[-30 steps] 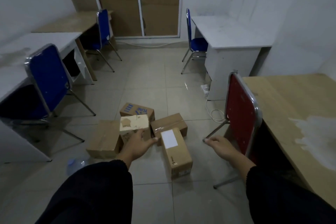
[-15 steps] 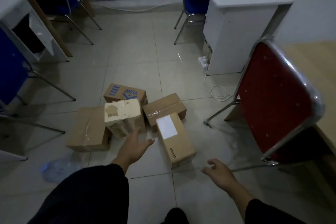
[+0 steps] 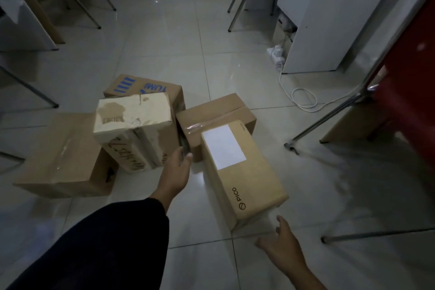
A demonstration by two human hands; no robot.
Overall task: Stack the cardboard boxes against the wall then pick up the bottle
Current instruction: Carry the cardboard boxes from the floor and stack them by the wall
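Both hands have closed in on the boxes since half a second ago, and the view has dropped lower over the tiled floor point(image 3: 146, 37). The left hand point(image 3: 175, 172), extending from a dark sleeve point(image 3: 106, 242), reaches with fingers straight and relaxed into the gap between the pale-topped box point(image 3: 133, 115) and the PICO box point(image 3: 242, 172), grasping nothing; whether its fingertips touch the pale-topped box cannot be told. The right hand point(image 3: 281, 242) hovers with fingers spread and empty, just short of the near end of the PICO box.

Five cardboard boxes lie clustered at the middle of the floor, none yet stacked. The PICO box, bearing a white label, lies lengthwise toward the person. A taped box point(image 3: 211, 112) sits at its far end, touching it. The pale-topped box stands tallest, with the blue-printed box point(image 3: 143, 86) right behind it and a flat brown box point(image 3: 61, 155) beside it on the left.

Toward the floor's right edge stand a red chair point(image 3: 409, 92) and a white desk point(image 3: 329, 19), with a coiled white cable point(image 3: 303, 99) between them.
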